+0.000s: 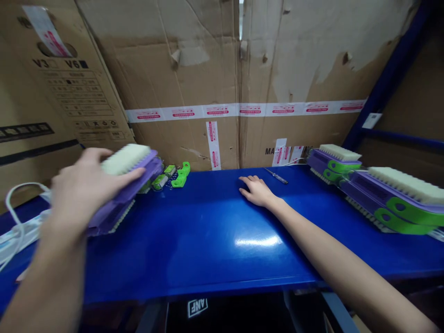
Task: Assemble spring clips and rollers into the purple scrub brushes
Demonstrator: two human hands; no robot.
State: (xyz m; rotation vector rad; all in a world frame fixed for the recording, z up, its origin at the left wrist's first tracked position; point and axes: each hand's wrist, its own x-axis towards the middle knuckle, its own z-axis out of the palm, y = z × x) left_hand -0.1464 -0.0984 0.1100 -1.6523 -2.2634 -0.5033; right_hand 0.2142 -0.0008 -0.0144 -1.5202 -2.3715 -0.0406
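Observation:
At the left, my left hand [83, 185] is wrapped round a purple brush [133, 178] with a thick pad of cream bristles on top. Its thumb lies along the purple side, and the far fingers are partly hidden. Another purple brush [104, 219], bristles down, is just beneath; whether the upper one touches it I cannot tell. My right hand [255, 190] lies palm down on the blue table [194, 240], fingers spread, holding nothing. Right of it lies a slim screwdriver [276, 176]. Behind the brushes are small green pieces [181, 175] and metal springs.
Purple brushes with green handles [391, 194] are stacked at the right. A white power strip [21, 236] with a cable lies at the far left. Taped cardboard [194, 74] walls the back, with a blue metal post [385, 69] at the right.

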